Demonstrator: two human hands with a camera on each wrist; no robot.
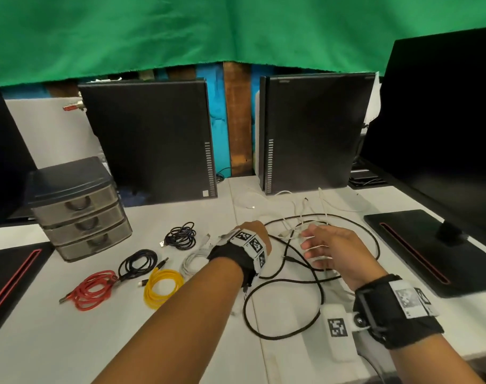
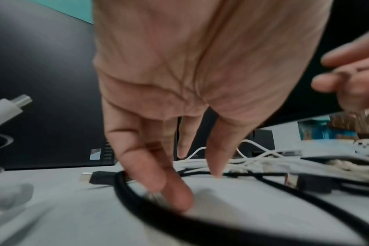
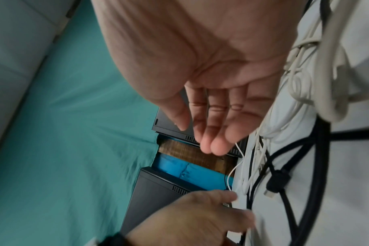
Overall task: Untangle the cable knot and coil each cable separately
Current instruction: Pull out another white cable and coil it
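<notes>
The left hand [image 1: 254,234] reaches palm-down to the table [image 1: 103,336], its fingers [image 2: 219,159] straight and pointing at the surface, the tips touching or nearly touching the black cable [image 1: 320,289] that loops on the table just below and beside them; the wrist view shows nothing gripped. Just right of it, the right hand [image 1: 334,252] hovers over the cable knot [image 1: 300,228] with its fingers [image 3: 217,133] extended and close together, palm turned sideways; thin white cable strands [image 1: 323,206] run along and beside its fingertips, but whether any strand is pinched I cannot tell, as motion blur hides the contact. The knot, a mix of white cords and the black cable, lies directly under and beyond both hands, with the black loops trailing back toward the wrists. To the left of the left hand sit finished coils: a white coil [image 1: 193,263] nearest its wrist, a yellow coil [image 1: 161,288], a red coil [image 1: 93,289], and two black coils [image 1: 180,235] [image 1: 138,263]. Farther left stands a grey drawer unit [image 1: 79,209]. Beyond the hands stand two dark computer towers [image 1: 153,137] [image 1: 316,131], under a green cloth [image 1: 180,31].
</notes>
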